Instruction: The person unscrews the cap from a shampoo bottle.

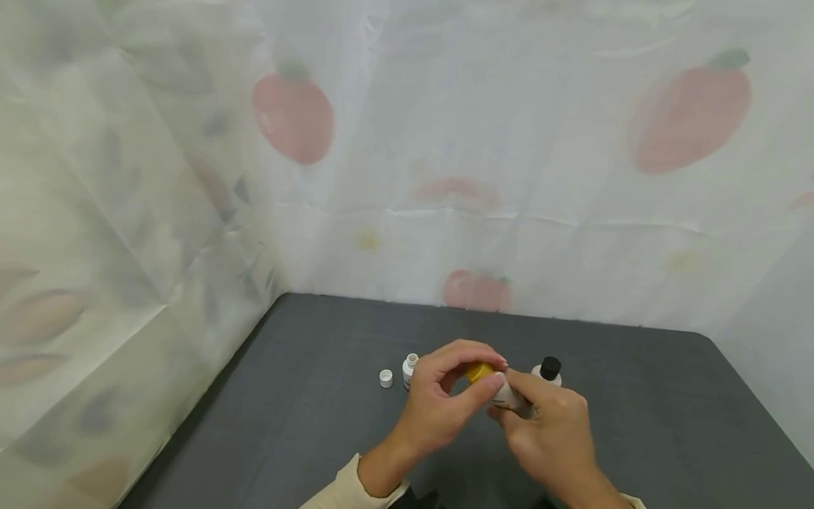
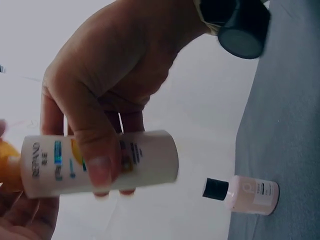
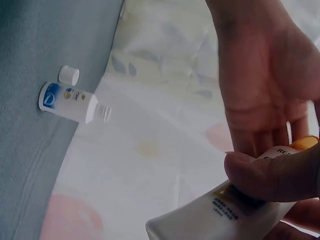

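My right hand [image 1: 550,428] grips the body of a white lotion bottle [image 2: 150,157], its thumb lying across the printed label. The bottle is tilted and held up off the table. At its neck end is a yellow cap [image 1: 479,371], which the thumb and curled fingers of my left hand [image 1: 432,399] hold. In the left wrist view the cap [image 2: 9,167] is partly cut off by the frame edge. Whether it is loose on the neck, I cannot tell.
Left of the hands, an uncapped small white bottle [image 3: 70,102] stands on the dark grey table [image 1: 305,396], with a white cap [image 1: 386,378] beside it. Behind the right hand stands a pink bottle [image 2: 255,195] with a black cap [image 1: 550,366]. Fruit-print curtains [image 1: 407,141] border the table.
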`<state>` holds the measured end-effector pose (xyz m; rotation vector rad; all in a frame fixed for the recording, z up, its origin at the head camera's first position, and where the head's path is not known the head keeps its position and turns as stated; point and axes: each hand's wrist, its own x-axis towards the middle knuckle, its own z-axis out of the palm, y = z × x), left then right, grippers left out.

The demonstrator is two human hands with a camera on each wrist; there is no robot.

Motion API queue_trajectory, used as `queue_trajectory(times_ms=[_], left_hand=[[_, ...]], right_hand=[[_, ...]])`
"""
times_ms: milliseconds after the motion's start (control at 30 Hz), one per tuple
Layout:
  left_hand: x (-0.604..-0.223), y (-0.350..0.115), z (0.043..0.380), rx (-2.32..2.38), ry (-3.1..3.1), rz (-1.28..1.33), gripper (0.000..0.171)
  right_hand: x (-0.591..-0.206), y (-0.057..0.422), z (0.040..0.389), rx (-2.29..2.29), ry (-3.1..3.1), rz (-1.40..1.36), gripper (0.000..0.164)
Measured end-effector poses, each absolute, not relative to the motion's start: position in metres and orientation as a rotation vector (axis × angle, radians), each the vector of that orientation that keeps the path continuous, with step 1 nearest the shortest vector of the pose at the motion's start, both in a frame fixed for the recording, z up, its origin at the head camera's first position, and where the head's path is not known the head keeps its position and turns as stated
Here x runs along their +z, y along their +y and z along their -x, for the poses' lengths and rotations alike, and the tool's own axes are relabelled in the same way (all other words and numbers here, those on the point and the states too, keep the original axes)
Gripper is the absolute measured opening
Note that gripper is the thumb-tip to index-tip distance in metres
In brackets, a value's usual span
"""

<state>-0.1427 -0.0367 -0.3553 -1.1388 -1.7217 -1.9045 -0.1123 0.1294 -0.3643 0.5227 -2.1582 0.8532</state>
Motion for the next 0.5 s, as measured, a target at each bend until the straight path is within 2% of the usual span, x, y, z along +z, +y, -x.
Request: queue_trajectory(times_ms=[200,500], left_hand=[[-0.3575,-0.0410,0.1403,-1.906,-1.766,1.128,0.027],[-0.3536,-0.0335,0.1430,-1.871,-1.686,1.113,0.019]], right_hand=[[-0.3609,0.1341,0.1134,0.854,-2.200,-0.490,0.052],[-0.3670,0.1254,0.1092,0.887,-2.169,-0.545,0.046]])
